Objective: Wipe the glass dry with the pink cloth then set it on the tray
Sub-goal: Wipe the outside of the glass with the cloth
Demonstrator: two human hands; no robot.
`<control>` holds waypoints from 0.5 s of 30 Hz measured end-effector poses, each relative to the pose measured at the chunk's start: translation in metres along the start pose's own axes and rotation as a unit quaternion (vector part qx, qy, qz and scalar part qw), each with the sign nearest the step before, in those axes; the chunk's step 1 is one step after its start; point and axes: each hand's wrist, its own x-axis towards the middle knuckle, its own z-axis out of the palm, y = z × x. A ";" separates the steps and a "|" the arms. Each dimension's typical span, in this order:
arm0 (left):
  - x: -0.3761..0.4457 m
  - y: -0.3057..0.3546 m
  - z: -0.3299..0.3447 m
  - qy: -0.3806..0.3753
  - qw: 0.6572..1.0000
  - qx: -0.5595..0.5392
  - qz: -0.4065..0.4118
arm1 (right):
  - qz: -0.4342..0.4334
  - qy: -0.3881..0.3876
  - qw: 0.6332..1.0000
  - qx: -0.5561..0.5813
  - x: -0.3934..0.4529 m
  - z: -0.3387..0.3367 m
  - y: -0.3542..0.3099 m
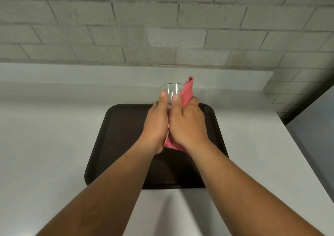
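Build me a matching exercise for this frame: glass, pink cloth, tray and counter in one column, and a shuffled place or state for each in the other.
Column 1
1. glass
2. pink cloth
3. tray
4. counter

Column 2
A. dark, lying flat under both hands
B. white, carrying the tray
C. clear, gripped by the left hand
D. bunched in the right hand, against the side of the glass

Pairs: 1-C, 2-D, 3-A, 4-B

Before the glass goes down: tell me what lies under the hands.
Under the left hand and right hand lies the dark tray, bare where visible. The hands, glass and pink cloth hide its middle.
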 end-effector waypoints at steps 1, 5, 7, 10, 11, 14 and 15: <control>-0.001 -0.002 -0.001 -0.022 1.000 -0.016 -0.011 | 0.017 0.001 1.000 0.020 0.007 -0.004 -0.002; -0.005 -0.002 -0.006 -0.080 0.985 -0.127 -0.090 | 0.114 -0.046 0.984 0.128 0.023 -0.018 -0.003; -0.008 0.000 -0.005 -0.085 0.981 -0.140 -0.108 | 0.129 -0.053 0.980 0.145 0.024 -0.018 -0.001; -0.007 0.000 0.000 0.017 0.996 -0.036 -0.080 | 0.115 -0.026 0.985 0.129 0.024 -0.014 0.002; -0.005 0.000 0.000 0.048 0.997 0.003 -0.054 | 0.107 -0.015 0.987 0.120 0.024 -0.013 0.003; -0.007 0.002 0.001 0.037 0.998 0.032 -0.029 | 0.069 0.024 0.993 0.094 0.025 -0.009 0.002; -0.010 0.001 0.003 0.013 0.999 0.025 -0.037 | 0.053 0.031 0.995 0.080 0.025 -0.008 0.002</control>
